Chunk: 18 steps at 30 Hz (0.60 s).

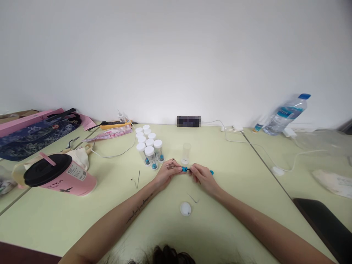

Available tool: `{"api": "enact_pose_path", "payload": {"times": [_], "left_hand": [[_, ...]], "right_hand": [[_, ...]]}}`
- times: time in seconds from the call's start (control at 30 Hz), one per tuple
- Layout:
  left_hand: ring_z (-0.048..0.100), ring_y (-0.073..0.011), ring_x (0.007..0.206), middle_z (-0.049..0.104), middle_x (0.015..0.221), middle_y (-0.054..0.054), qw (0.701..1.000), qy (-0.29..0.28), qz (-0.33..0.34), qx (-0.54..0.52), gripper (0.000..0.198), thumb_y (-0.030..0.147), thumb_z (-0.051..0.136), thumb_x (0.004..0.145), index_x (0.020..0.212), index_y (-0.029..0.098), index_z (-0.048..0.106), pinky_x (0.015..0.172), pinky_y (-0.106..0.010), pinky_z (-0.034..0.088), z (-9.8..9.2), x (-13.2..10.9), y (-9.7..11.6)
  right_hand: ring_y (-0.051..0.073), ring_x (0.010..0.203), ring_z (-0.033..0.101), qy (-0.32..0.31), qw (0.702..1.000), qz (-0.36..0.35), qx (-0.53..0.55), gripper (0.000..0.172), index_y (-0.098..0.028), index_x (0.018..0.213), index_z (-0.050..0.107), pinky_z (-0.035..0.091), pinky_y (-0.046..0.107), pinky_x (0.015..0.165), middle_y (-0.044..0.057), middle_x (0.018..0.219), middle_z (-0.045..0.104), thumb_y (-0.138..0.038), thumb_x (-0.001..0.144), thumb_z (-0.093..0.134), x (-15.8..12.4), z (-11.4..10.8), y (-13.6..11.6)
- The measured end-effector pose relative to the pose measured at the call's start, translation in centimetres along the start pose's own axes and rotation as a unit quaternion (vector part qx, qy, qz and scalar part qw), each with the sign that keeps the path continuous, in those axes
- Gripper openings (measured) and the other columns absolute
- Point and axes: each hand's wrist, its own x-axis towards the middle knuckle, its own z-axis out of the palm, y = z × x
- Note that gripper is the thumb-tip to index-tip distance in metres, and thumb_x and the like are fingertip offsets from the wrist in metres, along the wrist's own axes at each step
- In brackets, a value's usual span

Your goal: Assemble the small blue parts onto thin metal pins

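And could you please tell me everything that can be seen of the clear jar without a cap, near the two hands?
The clear jar is a slim, colourless, see-through cylinder, plastic or glass by its look. No cap is on it. It appears upright on the pale green table, just beyond the left hand and right hand; neither seems to hold it. Near its base is a pale patch with a small dark mark, too small to identify. No blue piece shows inside.

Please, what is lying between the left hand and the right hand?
In the head view, a blue piece and dark rod span from the left hand to the right hand.
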Motion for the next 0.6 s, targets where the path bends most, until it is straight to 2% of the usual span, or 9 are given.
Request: {"api": "enact_pose_path", "payload": {"times": [0.13, 0.2, 0.3, 0.37, 0.5, 0.6], "left_hand": [[0.065, -0.0140, 0.078, 0.069, 0.077, -0.003, 1.000, 0.001, 0.003, -0.002, 0.020, 0.021, 0.075, 0.067, 0.073, 0.014, 0.057, 0.088, -0.034, 0.048, -0.02, 0.01, 0.04], [0.065, -0.0143, 0.077, 0.068, 0.075, -0.003, 1.000, 0.000, 0.002, -0.001, 0.020, 0.021, 0.076, 0.067, 0.073, 0.014, 0.058, 0.088, -0.035, 0.048, 0.01, 0.01, 0.04], [0.065, -0.0154, 0.076, 0.068, 0.074, -0.003, 1.000, -0.002, 0.000, 0.002, 0.020, 0.021, 0.076, 0.066, 0.073, 0.013, 0.058, 0.089, -0.037, 0.048, 0.04, 0.00, 0.04], [0.065, -0.0153, 0.077, 0.068, 0.075, -0.004, 1.000, -0.002, 0.000, 0.003, 0.020, 0.021, 0.075, 0.067, 0.073, 0.013, 0.058, 0.088, -0.037, 0.048, 0.03, -0.01, 0.05], [0.065, -0.0140, 0.077, 0.069, 0.077, -0.003, 1.000, -0.003, 0.001, 0.003, 0.020, 0.021, 0.075, 0.067, 0.073, 0.014, 0.058, 0.088, -0.035, 0.048, 0.01, -0.01, 0.08], [0.065, -0.0148, 0.076, 0.069, 0.075, -0.003, 1.000, -0.008, -0.002, 0.007, 0.020, 0.020, 0.076, 0.067, 0.073, 0.014, 0.058, 0.088, -0.037, 0.048, 0.03, -0.04, 0.07]], "right_hand": [[0.011, 0.051, 0.045, 0.014, 1.000, -0.005, 0.010, 0.031, -0.022, 0.095, 0.048, 0.036, 0.022, 0.050, -0.004, 0.067, 0.052, -0.050, 0.082, 0.055, -0.07, 0.00, -0.13], [0.011, 0.052, 0.046, 0.021, 1.000, -0.007, 0.012, 0.031, -0.023, 0.098, 0.046, 0.037, 0.022, 0.050, -0.004, 0.068, 0.052, -0.050, 0.084, 0.053, -0.06, -0.04, -0.11], [0.012, 0.048, 0.043, 0.016, 1.000, -0.005, 0.005, 0.035, -0.020, 0.081, 0.052, 0.035, 0.023, 0.049, -0.004, 0.054, 0.046, -0.052, 0.090, 0.040, 0.03, -0.09, 0.08], [0.012, 0.047, 0.042, 0.011, 1.000, -0.003, 0.000, 0.039, -0.019, 0.072, 0.052, 0.033, 0.023, 0.049, -0.005, 0.050, 0.044, -0.053, 0.089, 0.041, 0.05, -0.06, 0.20], [0.010, 0.046, 0.039, 0.026, 1.000, -0.001, 0.000, 0.030, -0.023, 0.091, 0.049, 0.029, 0.021, 0.045, -0.006, 0.059, 0.045, -0.050, 0.081, 0.058, -0.10, 0.07, 0.23], [0.011, 0.047, 0.040, 0.031, 1.000, -0.001, 0.001, 0.030, -0.024, 0.096, 0.047, 0.030, 0.022, 0.046, -0.006, 0.059, 0.045, -0.051, 0.084, 0.054, -0.09, 0.05, 0.22]]}}
